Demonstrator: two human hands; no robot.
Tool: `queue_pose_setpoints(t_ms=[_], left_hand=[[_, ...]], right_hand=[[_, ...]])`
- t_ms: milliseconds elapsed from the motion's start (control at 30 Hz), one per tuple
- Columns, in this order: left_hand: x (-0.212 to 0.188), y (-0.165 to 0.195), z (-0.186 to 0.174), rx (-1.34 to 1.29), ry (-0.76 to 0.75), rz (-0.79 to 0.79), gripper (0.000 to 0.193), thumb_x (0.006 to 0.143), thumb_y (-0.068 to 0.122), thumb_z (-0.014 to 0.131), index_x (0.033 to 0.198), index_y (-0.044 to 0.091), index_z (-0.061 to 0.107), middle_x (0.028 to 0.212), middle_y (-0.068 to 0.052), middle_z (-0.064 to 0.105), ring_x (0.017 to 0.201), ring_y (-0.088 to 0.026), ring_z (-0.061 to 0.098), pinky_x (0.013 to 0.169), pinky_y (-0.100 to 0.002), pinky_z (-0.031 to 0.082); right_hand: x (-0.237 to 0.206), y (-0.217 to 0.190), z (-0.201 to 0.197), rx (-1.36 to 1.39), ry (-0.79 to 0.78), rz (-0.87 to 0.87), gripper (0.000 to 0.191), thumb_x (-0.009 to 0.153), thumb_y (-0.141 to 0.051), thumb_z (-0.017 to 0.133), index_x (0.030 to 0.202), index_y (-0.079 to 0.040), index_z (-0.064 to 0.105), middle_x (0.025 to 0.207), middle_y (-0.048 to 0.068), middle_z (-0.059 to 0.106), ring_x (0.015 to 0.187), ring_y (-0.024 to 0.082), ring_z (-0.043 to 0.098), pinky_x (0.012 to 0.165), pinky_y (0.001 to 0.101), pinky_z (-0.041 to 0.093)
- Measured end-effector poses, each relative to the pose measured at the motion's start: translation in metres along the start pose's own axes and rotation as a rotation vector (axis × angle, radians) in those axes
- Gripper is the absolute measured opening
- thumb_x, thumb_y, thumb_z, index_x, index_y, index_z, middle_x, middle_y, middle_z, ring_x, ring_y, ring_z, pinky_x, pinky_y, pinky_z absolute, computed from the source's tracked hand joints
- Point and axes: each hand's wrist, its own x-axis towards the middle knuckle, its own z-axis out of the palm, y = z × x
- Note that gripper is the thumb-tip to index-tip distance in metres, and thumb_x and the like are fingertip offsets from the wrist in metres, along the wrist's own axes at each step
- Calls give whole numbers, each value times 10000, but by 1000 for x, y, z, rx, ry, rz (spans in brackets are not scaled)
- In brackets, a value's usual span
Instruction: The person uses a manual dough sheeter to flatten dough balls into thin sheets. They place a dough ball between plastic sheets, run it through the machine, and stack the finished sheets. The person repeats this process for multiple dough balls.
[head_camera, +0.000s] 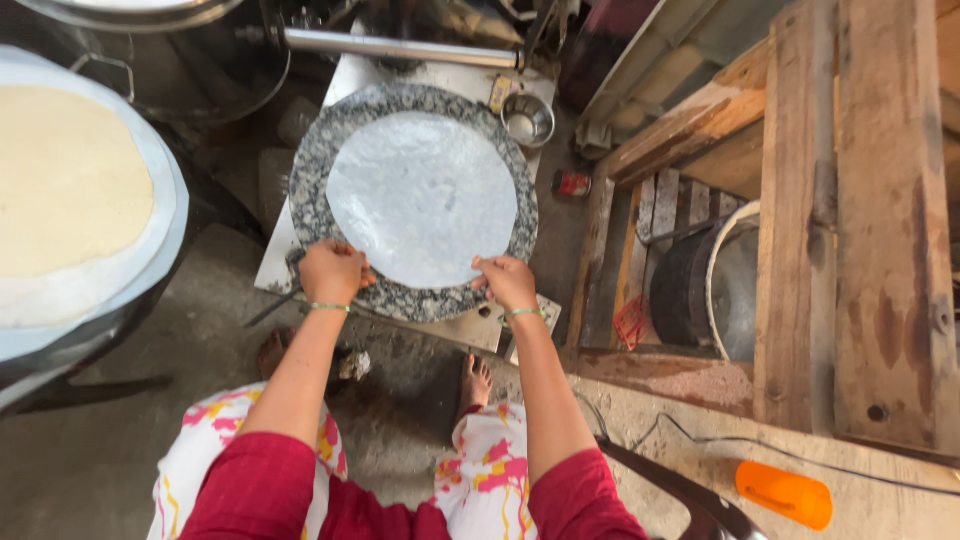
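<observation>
Red sleeves led forward to both hands: the left hand (333, 272) and right hand (507, 281) each pinched the near edge of a thin round dough sheet (422, 197), which lay flat on the speckled stone disc (318, 172), stretching away from the person. Beyond the disc's far right rim stood a small steel bowl (527, 119).

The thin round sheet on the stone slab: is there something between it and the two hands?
No. The left hand and the right hand both already pinch the near edge of the thin round sheet, which lies flat on the speckled stone slab.
</observation>
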Motion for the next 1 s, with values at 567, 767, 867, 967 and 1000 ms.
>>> queue_pose_setpoints(t_ms=[567, 767, 867, 967, 1000], left_hand=[[7, -2, -2, 113, -10, 17, 135, 923, 51, 698, 831, -43, 731, 759, -139, 760, 624, -197, 760, 577, -315, 623], [5, 0, -4, 178, -9, 15, 137, 930, 66, 685, 834, -19, 733, 759, -114, 763, 612, -202, 757, 589, -317, 611], [5, -1, -3, 189, -18, 7, 137, 935, 61, 678, 833, -17, 726, 761, -108, 760, 610, -197, 756, 583, -317, 614], [5, -2, -3, 211, -12, 22, 138, 920, 75, 691, 814, -6, 725, 763, -117, 769, 605, -192, 756, 611, -333, 613], [4, -2, -3, 221, -7, 32, 138, 912, 82, 699, 805, -1, 725, 763, -121, 773, 603, -191, 757, 626, -340, 612]], right_hand=[[-13, -18, -10, 9, 21, 36, 284, 908, -313, 740, 926, -35, 796, 696, 49, 730, 478, 69, 501, 452, 237, 369], [-8, -12, -10, 13, 17, 40, 277, 906, -316, 738, 922, -47, 803, 696, 46, 733, 481, 64, 506, 451, 232, 373], [-4, -7, -9, 6, 16, 38, 276, 907, -314, 743, 916, -43, 798, 693, 54, 730, 473, 72, 505, 445, 237, 369], [-1, -2, -8, 27, 19, 26, 254, 904, -291, 746, 911, -43, 799, 697, 59, 732, 471, 76, 500, 447, 236, 370], [0, -1, -8, 41, 23, 27, 242, 903, -281, 743, 910, -46, 801, 699, 59, 733, 473, 75, 500, 449, 234, 372]])
